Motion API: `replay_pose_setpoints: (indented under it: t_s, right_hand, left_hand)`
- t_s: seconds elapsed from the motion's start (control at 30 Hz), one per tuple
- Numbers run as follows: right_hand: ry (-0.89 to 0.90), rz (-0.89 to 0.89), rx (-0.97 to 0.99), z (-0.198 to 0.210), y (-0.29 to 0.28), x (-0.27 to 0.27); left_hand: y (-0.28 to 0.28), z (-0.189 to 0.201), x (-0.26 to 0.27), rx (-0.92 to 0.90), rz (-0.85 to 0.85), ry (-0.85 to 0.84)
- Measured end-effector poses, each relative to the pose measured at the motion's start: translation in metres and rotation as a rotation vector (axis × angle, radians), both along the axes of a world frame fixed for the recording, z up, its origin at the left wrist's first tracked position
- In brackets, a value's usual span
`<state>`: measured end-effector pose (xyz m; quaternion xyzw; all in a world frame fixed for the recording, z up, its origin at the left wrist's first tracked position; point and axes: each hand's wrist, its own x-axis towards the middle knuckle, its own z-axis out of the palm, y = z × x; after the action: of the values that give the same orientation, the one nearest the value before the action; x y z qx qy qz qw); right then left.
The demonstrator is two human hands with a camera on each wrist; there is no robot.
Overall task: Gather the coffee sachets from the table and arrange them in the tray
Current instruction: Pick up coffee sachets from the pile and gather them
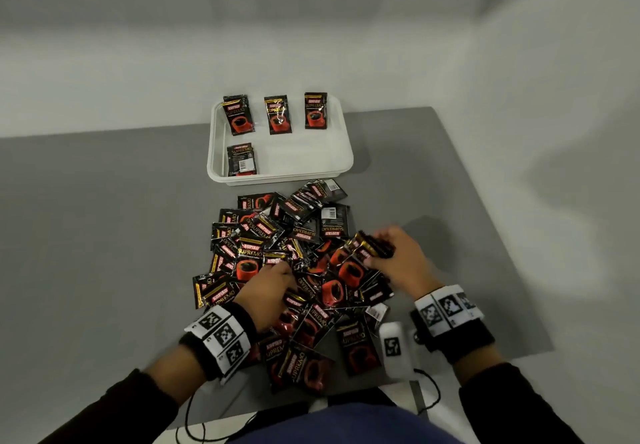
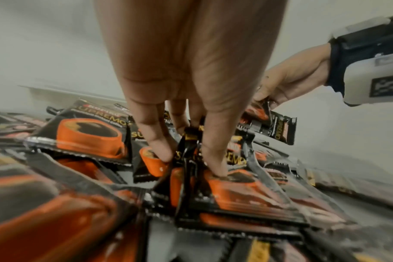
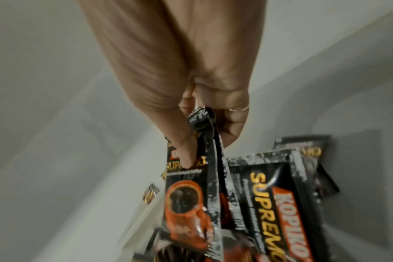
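Note:
Black-and-red coffee sachets lie in a loose pile (image 1: pixel 294 256) on the grey table (image 1: pixel 104 222), just in front of the white tray (image 1: pixel 287 179). Several sachets lie in the tray: three along its far side (image 1: pixel 277 114) and one at the near left (image 1: pixel 241 159). My left hand (image 1: pixel 277 279) reaches into the pile. In the left wrist view, the left hand (image 2: pixel 188 163) pinches an upright sachet (image 2: pixel 186 140) between thumb and fingers. My right hand (image 1: pixel 377 253) holds a small bunch of sachets (image 1: pixel 369 246) just above the pile's right side. In the right wrist view, the right hand (image 3: pixel 208 152) grips those sachets (image 3: pixel 188 203).
A white marker block (image 1: pixel 394 346) with a black cable (image 1: pixel 431 395) hangs below my right wrist, at the table's front edge. The table's right edge (image 1: pixel 485 208) runs close to the pile. Bare grey surface lies left of the pile and tray. Pale walls stand behind.

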<state>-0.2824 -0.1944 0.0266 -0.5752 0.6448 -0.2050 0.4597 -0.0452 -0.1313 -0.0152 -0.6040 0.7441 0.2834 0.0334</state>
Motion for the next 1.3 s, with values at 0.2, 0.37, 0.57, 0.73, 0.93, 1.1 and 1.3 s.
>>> replay_pose_setpoints:
  t_s: [0.2, 0.37, 0.57, 0.73, 0.93, 1.1, 1.3]
  right_hand:
    - [-0.126, -0.158, -0.068, 0.025, -0.029, -0.053]
    - [-0.33, -0.051, 0.031, 0.038, -0.028, -0.057]
    - [-0.167, 0.126, -0.114, 0.051, -0.026, -0.011]
    - [-0.052, 0.461, -0.222, 0.068, -0.021, 0.04]
    - [-0.134, 0.487, -0.195, 0.074, -0.024, 0.083]
    - [-0.25, 0.292, -0.088, 0.068, -0.02, 0.104]
    - [-0.404, 0.458, 0.057, 0.066, -0.008, 0.113]
  left_hand:
    - [-0.006, 0.01, 0.021, -0.056, 0.255, 0.299]
    - [-0.009, 0.034, 0.032, -0.057, 0.529, 0.675]
    - [-0.012, 0.065, 0.022, 0.127, 0.656, 1.279]
    - [-0.017, 0.07, 0.003, 0.13, 0.543, 1.192]
    - [-0.013, 0.062, -0.003, -0.055, 0.697, 1.292]
    - [-0.008, 0.059, 0.003, -0.065, 0.881, 1.569]
    - [-0.005, 0.056, 0.01, 0.085, 1.035, 1.783]
